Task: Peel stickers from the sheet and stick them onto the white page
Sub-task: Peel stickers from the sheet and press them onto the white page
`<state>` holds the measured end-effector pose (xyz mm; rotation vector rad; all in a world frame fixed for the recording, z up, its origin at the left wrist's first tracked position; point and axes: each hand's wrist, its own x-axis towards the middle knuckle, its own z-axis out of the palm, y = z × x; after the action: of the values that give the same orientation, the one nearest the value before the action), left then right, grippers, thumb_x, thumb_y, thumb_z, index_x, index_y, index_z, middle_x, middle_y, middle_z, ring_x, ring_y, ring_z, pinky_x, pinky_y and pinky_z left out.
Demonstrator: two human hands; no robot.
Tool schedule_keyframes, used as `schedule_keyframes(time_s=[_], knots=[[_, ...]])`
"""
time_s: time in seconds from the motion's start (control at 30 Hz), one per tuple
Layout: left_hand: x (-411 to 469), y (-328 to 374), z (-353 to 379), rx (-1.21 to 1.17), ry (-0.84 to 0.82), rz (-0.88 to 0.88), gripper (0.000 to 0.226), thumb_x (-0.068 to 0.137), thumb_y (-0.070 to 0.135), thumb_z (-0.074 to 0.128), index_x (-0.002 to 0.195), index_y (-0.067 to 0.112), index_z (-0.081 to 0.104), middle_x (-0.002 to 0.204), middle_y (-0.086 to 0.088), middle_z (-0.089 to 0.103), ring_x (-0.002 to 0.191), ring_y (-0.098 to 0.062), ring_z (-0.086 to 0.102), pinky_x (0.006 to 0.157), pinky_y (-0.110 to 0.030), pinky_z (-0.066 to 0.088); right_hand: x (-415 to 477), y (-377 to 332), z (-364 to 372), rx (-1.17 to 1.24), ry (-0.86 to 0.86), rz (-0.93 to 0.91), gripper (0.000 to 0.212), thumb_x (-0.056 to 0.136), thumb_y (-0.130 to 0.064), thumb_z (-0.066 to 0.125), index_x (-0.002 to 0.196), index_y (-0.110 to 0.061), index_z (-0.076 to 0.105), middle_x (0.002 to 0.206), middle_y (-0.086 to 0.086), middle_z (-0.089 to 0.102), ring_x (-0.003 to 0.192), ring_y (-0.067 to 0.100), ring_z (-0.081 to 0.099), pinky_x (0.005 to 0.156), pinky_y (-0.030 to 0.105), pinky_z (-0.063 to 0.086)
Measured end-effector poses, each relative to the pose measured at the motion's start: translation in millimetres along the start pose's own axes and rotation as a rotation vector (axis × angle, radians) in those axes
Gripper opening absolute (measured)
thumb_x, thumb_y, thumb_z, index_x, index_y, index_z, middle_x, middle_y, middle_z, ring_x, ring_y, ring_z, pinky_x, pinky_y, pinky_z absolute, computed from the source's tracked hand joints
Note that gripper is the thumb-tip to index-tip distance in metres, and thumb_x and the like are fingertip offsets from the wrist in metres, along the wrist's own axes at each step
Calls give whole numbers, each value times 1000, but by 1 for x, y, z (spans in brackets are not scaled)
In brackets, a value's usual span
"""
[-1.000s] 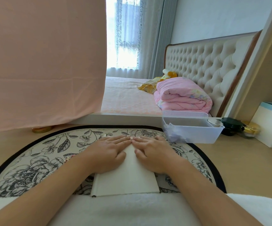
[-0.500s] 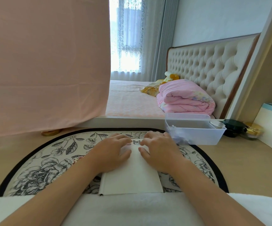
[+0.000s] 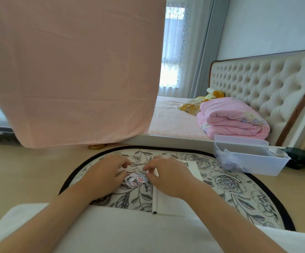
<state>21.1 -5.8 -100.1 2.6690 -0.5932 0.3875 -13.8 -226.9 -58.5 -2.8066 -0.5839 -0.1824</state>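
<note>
Here the left hand [image 3: 104, 177] and right hand [image 3: 168, 177] curl fingers over stickers [image 3: 136, 180] on the floral mat [image 3: 221, 181]; whether either grips one is unclear.

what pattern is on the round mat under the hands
The round mat has a grey-black floral print on cream with a black border; head view.

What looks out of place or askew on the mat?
The white page lies askew, angled off to the right under the right hand. The stickers sit in a small cluster on the floral mat beside it, between that hand and the left hand. Nothing looks spilled or damaged.
</note>
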Motion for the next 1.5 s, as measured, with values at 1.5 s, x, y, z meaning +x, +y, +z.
schedule_keyframes(time_s=[1.5], knots=[[-4, 35, 6, -799, 112, -240, 11, 90, 11, 66, 86, 21, 66, 75, 4, 67, 68, -9, 60, 65, -24, 50, 6, -9, 20, 865, 272, 268, 7, 83, -9, 73, 80, -12, 79, 68, 0, 73, 49, -4, 54, 51, 9, 40]])
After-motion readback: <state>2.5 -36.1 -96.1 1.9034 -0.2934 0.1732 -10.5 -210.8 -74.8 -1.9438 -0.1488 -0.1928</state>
